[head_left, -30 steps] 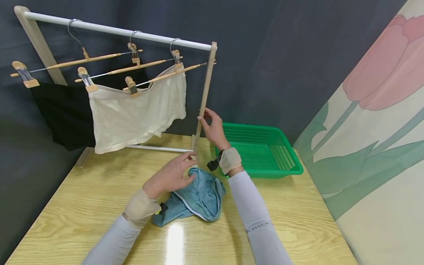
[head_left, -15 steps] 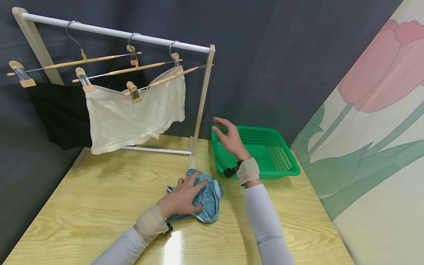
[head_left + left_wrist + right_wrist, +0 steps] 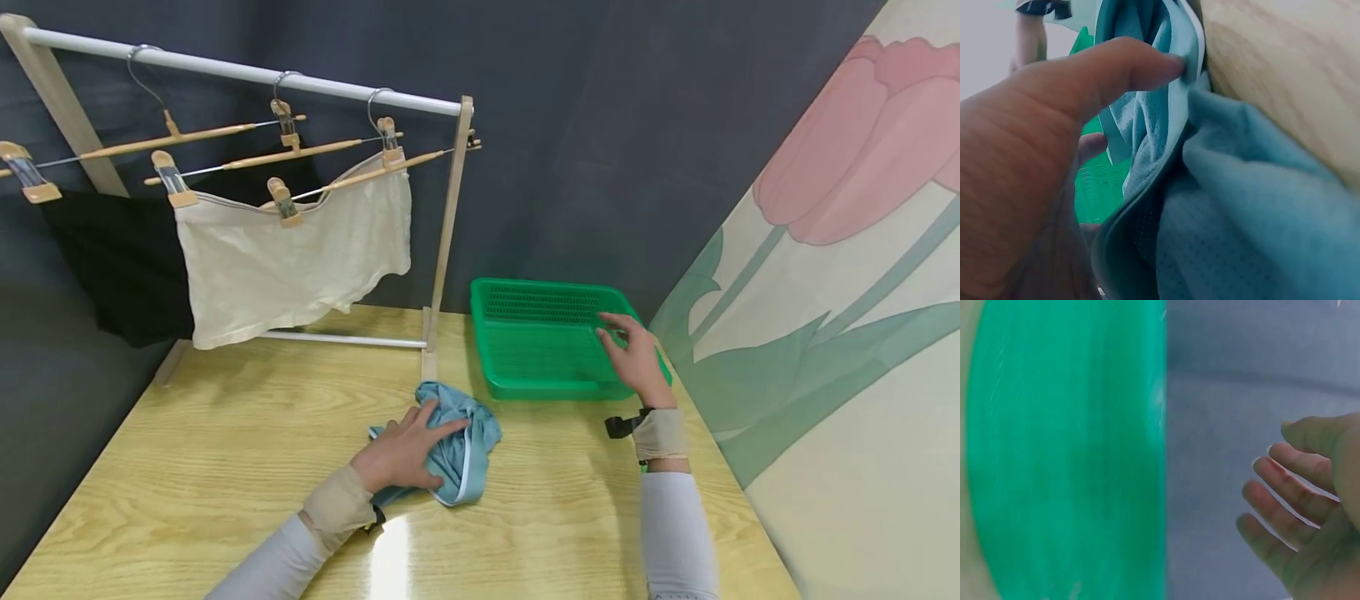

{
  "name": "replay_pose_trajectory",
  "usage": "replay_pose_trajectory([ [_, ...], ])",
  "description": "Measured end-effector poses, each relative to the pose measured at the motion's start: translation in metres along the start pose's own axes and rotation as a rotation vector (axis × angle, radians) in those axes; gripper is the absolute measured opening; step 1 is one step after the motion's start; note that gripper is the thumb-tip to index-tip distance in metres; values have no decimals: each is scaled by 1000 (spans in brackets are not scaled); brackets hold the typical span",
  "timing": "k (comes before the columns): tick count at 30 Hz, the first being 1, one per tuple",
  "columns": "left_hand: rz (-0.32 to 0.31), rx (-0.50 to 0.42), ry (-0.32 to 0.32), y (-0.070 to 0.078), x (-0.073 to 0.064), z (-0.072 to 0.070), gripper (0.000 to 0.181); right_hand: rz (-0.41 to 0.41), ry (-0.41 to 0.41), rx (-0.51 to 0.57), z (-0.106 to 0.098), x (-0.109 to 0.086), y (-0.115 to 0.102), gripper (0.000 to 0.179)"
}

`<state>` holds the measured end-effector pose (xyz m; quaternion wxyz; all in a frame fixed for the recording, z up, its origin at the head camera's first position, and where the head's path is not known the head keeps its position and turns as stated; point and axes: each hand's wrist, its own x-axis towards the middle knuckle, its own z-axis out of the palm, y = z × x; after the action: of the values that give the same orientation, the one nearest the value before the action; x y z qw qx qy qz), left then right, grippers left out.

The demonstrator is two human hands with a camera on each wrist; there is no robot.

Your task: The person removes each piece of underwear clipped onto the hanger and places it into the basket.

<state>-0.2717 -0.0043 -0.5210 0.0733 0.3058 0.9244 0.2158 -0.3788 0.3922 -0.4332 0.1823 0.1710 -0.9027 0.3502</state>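
A crumpled blue garment [image 3: 474,446] with white piping lies on the wooden table in front of the rack. My left hand [image 3: 397,454] rests on its left part with spread fingers. The left wrist view shows the thumb [image 3: 1141,64] stretched across the fabric [image 3: 1235,181], which has tiny perforations. My right hand [image 3: 633,358] is over the right side of the green basket [image 3: 555,389], fingers loosely bent and holding nothing. In the right wrist view, these fingers [image 3: 1288,487] are apart from the basket wall [image 3: 1072,456].
A rack with a white rail [image 3: 330,87] stands at the left. White shorts [image 3: 292,267] and black shorts [image 3: 127,267] hang there from clip hangers. A front hanger [image 3: 360,175] overlaps the white shorts. A dark curtain [image 3: 585,150] and a tulip-patterned wall [image 3: 847,250] border the table.
My right hand has moved from the rack's right post to the basket's right side. My left hand has come down onto the blue garment, whose folds have shifted.
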Motion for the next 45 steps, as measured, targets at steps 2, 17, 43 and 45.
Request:
replay_pose_trajectory([
  [2, -5, 0, 0, -2, -1, 0, 81, 37, 30, -55, -9, -8, 15, 38],
  [17, 44, 32, 40, -4, -2, -3, 48, 327, 157, -119, -20, -49, 60, 48],
  [43, 217, -1, 79, -13, -9, -6, 33, 444, 325, -131, 0, -67, 22, 48],
  [45, 228, -13, 70, -12, -10, -8, 33, 441, 323, -137, 1, -67, 17, 46],
])
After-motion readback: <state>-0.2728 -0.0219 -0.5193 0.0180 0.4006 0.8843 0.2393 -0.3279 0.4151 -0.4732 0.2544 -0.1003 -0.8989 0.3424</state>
